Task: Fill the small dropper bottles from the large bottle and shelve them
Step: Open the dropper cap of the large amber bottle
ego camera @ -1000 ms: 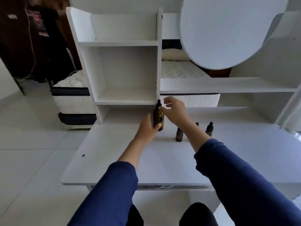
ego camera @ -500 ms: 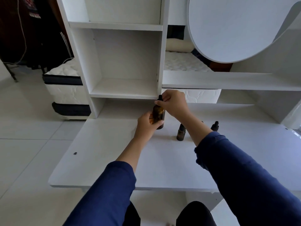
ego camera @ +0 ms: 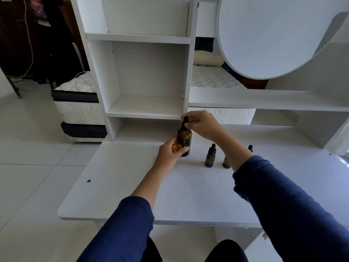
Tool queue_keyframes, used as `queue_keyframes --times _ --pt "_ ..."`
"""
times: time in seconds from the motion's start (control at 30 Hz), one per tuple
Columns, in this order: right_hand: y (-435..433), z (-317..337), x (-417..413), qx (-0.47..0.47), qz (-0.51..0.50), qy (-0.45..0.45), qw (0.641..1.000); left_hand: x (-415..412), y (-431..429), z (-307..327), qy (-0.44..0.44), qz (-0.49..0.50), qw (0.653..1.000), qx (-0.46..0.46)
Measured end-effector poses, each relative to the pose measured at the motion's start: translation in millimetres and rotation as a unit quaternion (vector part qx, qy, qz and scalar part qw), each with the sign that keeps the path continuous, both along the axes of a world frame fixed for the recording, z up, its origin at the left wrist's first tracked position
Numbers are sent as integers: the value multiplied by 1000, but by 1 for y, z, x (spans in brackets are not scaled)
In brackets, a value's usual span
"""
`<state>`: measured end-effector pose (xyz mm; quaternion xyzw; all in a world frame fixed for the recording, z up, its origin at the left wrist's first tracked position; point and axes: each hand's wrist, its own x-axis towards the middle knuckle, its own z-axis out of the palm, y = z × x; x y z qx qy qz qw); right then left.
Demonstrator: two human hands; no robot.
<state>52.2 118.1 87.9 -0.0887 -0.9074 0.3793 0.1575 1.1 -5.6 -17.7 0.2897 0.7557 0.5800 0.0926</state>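
A large amber bottle [ego camera: 185, 138] with a black dropper cap stands upright on the white desk [ego camera: 132, 186]. My left hand [ego camera: 169, 153] wraps around its lower body. My right hand [ego camera: 203, 125] pinches the black cap at the top. To the right stand three small amber dropper bottles with black caps: one in full view [ego camera: 210, 156], one [ego camera: 226, 163] mostly behind my right forearm, and one [ego camera: 250, 148] of which only the cap shows. An open white shelf compartment [ego camera: 147, 108] sits just behind the large bottle.
A long white shelf [ego camera: 264, 102] runs to the right under a round white panel [ego camera: 273, 35]. A mattress [ego camera: 77, 103] lies on the tiled floor at the left behind the desk. The desk's front edge is near my knees.
My right hand has come down from hovering beside the cap to gripping it. The left hand stays around the large bottle, and the view has moved closer.
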Motion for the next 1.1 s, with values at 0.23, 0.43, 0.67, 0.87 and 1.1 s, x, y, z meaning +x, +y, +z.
queue_keyframes --times 0.23,0.43,0.67,0.87,1.1 --pt "-15 -3 -8 80 -79 94 989 8 -1 -1 37 14 999 -1" --pt "-8 2 -2 -5 -42 66 997 7 -2 -2 37 16 999 3" --pt "-10 3 -5 86 -67 82 991 5 -1 -5 29 21 999 -8" --pt "-12 13 -3 51 -45 76 995 8 -2 -2 16 15 1000 4" --pt "-14 8 -5 113 -56 82 989 7 -2 -3 18 15 1000 -4"
